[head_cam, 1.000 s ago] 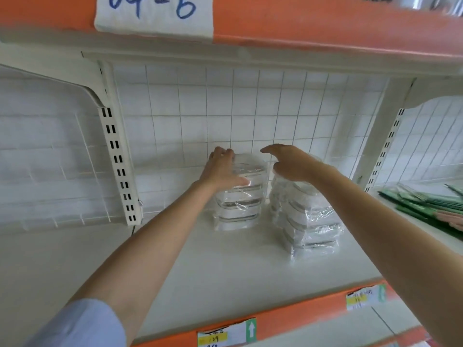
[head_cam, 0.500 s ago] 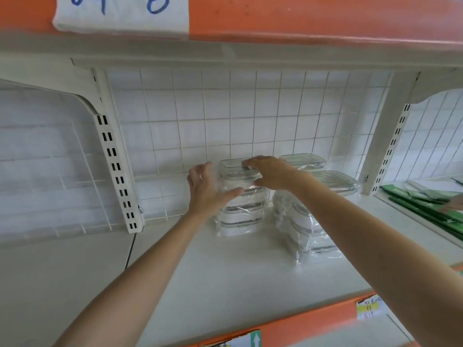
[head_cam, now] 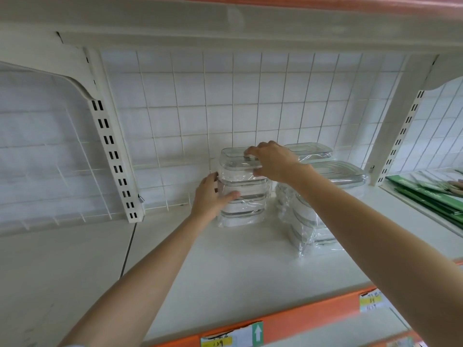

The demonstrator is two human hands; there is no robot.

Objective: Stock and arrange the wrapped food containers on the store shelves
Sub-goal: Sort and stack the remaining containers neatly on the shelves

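Two big arms reach onto the white shelf (head_cam: 225, 271), the biggest thing here, with a wire grid wall behind it. At 12 o'clock on the shelf stands the left stack of wrapped food containers (head_cam: 241, 189), close to the back wall. Half a second ago the left hand was open beside it; now the left hand (head_cam: 211, 196) holds its 9 o'clock side, thumb across the front, fingers curled behind. The right hand (head_cam: 273, 160) has slid along the top lid and pinches its edge, fingers bent over it. I think the stack is being squared up, so this step looks nearly done. At 3 o'clock, just beside it, stand the other wrapped stacks (head_cam: 323, 196); they leave little room that way. Green packs (head_cam: 431, 194) lie further off at 3 o'clock. Small price tags (head_cam: 233, 339) sit at 6 o'clock.
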